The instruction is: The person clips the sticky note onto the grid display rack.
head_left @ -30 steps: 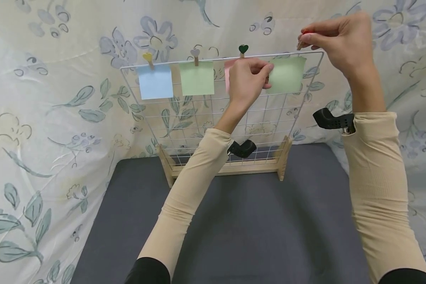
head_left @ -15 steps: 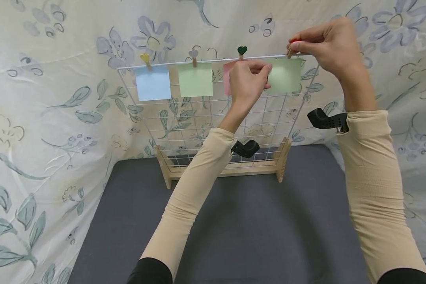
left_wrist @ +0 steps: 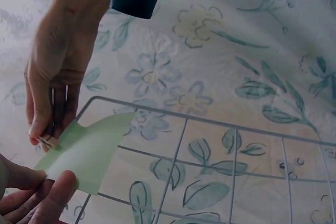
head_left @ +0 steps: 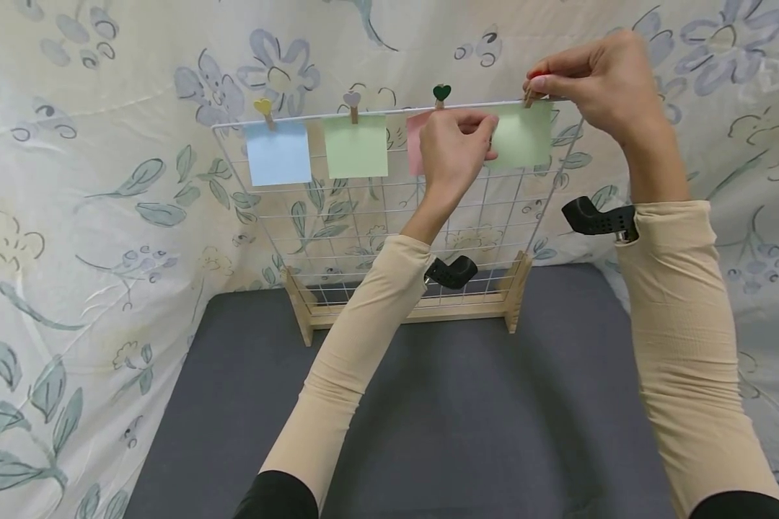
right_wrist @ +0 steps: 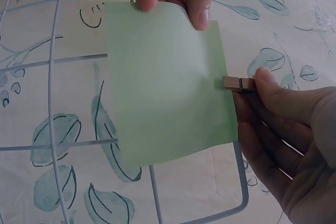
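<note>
My left hand (head_left: 451, 148) pinches the left edge of a square light-green paper (head_left: 522, 137), which it holds up against the top right of a white wire grid. With thumb and fingers my right hand (head_left: 613, 86) pinches a small wooden clothespin (right_wrist: 236, 83) that has a red top. In the right wrist view the clothespin's tip overlaps the paper's top edge. The left wrist view shows the paper (left_wrist: 86, 156) bowed between the two hands. Behind my left hand hangs a pink paper (head_left: 415, 148), partly hidden, under a dark green heart clothespin (head_left: 441, 94).
Further left on the grid hang a blue paper (head_left: 279, 155) with a yellow heart clothespin (head_left: 264, 109) and another green paper (head_left: 355, 148) with a grey heart clothespin (head_left: 353, 101). The grid's wooden stand (head_left: 464, 310) rests on a dark grey table (head_left: 467, 404) before a floral cloth.
My right hand has moved left and slightly down, bringing the clothespin from above the grid's corner onto the green paper's top edge. My left hand has stayed at the paper.
</note>
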`<state>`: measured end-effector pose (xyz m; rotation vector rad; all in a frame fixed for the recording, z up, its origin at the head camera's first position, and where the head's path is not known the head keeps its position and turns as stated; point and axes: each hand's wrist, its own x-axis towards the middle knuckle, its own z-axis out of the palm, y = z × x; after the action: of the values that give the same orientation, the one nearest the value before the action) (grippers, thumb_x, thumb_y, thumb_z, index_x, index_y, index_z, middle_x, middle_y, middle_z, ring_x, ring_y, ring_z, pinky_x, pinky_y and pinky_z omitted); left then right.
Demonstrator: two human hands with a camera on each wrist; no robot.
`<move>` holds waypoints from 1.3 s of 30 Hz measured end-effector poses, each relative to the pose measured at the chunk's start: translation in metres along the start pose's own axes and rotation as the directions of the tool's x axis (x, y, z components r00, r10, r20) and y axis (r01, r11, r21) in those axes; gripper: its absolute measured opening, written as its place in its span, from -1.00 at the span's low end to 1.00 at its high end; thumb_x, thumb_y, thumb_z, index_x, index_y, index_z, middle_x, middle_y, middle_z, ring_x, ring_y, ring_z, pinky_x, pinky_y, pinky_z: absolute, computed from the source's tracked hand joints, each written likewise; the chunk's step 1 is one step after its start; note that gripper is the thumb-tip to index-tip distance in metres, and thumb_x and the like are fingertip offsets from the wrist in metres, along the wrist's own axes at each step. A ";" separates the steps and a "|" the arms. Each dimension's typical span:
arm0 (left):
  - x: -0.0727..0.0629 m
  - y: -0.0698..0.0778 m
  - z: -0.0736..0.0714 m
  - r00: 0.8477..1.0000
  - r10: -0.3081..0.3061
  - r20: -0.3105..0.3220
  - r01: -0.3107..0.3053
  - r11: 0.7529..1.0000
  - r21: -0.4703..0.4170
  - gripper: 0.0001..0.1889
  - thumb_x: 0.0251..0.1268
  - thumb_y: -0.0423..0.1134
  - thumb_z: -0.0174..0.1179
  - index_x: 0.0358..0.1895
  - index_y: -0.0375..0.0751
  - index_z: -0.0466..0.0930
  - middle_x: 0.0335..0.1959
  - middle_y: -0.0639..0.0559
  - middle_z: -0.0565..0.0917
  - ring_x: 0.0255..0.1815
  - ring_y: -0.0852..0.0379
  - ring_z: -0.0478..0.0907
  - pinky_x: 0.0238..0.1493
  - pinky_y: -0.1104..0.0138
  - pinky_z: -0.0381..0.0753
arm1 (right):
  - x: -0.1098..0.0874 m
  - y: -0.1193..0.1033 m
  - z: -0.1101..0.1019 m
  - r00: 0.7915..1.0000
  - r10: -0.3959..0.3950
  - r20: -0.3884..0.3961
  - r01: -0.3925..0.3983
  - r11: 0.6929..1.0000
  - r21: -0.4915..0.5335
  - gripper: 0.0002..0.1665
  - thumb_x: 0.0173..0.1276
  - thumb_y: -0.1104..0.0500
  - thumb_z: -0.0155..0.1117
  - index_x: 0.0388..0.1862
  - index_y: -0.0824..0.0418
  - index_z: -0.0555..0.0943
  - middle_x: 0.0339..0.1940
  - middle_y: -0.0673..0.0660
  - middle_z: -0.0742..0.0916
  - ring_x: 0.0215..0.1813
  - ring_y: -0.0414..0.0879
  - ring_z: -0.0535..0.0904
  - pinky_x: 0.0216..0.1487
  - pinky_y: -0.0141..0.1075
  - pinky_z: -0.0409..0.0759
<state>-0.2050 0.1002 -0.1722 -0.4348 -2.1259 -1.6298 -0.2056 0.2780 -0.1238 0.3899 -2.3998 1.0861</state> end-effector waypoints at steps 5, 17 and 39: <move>0.000 -0.001 -0.002 1.000 -0.013 0.024 0.014 0.999 -0.044 -0.81 0.35 -0.30 0.25 -0.12 -0.34 0.75 -0.31 -0.07 0.77 -0.56 0.25 0.67 -0.46 0.52 0.61 | 0.000 -0.002 0.002 1.000 0.021 0.021 -0.021 1.000 -0.002 -0.56 0.31 0.05 0.36 0.05 0.31 0.69 -0.28 -0.24 0.72 -0.16 -0.26 0.56 0.13 -0.47 0.49; -0.002 -0.004 -0.008 1.000 -0.002 0.028 0.003 0.999 -0.049 -0.81 0.33 -0.31 0.27 -0.12 -0.34 0.75 -0.42 -0.05 0.74 -0.57 0.26 0.66 -0.45 0.53 0.61 | -0.008 -0.002 0.007 0.998 0.061 0.013 -0.061 0.998 0.010 -0.52 0.32 0.00 0.37 0.14 0.21 0.66 -0.14 -0.17 0.76 -0.13 -0.31 0.54 0.18 -0.42 0.45; -0.042 -0.031 -0.045 0.963 0.129 0.238 -0.098 0.986 -0.138 -0.81 0.39 -0.33 0.21 -0.14 -0.41 0.71 -0.36 -0.17 0.71 -0.44 0.05 0.65 -0.35 0.39 0.68 | -0.076 0.013 0.032 0.991 -0.123 -0.061 0.125 0.992 0.029 -0.73 0.33 0.19 0.37 -0.08 0.34 0.74 -0.43 -0.31 0.71 -0.41 -0.38 0.61 -0.31 -0.57 0.47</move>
<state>-0.1779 0.0489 -0.2098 -0.8237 -2.1320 -1.7252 -0.1562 0.2665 -0.1904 0.5038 -2.2761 1.0680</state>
